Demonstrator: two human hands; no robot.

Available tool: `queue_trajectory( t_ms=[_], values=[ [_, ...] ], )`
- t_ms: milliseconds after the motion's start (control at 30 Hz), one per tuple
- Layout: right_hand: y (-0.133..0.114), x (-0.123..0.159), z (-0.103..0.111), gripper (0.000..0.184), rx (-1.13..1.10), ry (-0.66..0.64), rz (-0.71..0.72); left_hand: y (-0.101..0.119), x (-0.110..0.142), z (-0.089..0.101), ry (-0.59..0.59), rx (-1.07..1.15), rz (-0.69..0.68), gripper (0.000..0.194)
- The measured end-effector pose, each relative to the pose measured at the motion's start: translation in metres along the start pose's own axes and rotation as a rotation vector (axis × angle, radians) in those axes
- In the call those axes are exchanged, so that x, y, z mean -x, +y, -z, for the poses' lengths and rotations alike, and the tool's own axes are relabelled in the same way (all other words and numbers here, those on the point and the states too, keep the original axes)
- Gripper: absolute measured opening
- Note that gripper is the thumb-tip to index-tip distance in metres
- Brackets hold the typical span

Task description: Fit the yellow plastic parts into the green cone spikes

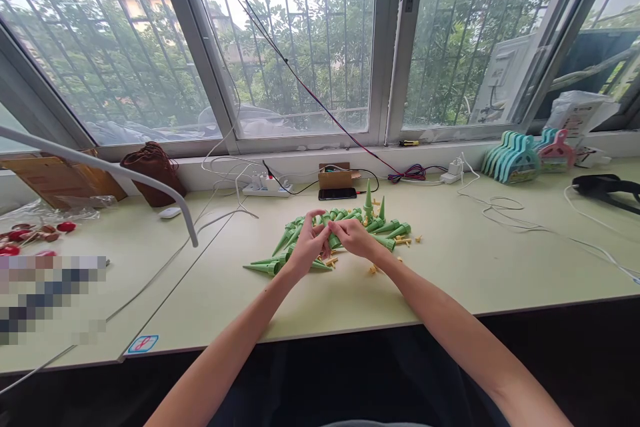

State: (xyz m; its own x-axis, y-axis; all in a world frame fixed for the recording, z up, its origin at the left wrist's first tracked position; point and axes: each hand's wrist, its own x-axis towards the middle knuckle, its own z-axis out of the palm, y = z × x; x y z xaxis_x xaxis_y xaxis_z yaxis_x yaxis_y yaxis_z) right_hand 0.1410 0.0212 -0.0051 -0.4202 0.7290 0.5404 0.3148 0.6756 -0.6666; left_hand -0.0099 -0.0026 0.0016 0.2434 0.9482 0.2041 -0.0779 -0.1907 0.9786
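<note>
My left hand point(309, 245) is closed round a green plastic spike point(334, 241), its index finger raised. Pressed up against it, my right hand point(353, 237) has its fingers pinched together; what lies between them is hidden. Around and behind both hands lies a pile of similar green cone-shaped spikes point(285, 237). Two of them stand upright, the taller green spike point(369, 204) just behind my right hand. Small yellow plastic pieces point(373, 269) are scattered close by, some beside the spikes on the right.
Behind the pile are a phone point(337, 194), a small cardboard box point(335, 178) and a power strip point(267, 188). Teal hangers point(513, 157) stand at the back right. White cables point(530, 223) trail over the table point(450, 267). A grey curved bar point(150, 180) reaches in from the left.
</note>
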Motion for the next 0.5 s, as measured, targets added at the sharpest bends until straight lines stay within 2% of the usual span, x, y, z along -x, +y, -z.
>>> queue_trajectory(
  t_ms=[500],
  values=[
    [-0.0011, -0.0002, -0.0005, 0.048, 0.023, 0.008, -0.004, 0.0021, 0.0006, -0.0012, 0.008, -0.019, 0.011, 0.050]
  ],
)
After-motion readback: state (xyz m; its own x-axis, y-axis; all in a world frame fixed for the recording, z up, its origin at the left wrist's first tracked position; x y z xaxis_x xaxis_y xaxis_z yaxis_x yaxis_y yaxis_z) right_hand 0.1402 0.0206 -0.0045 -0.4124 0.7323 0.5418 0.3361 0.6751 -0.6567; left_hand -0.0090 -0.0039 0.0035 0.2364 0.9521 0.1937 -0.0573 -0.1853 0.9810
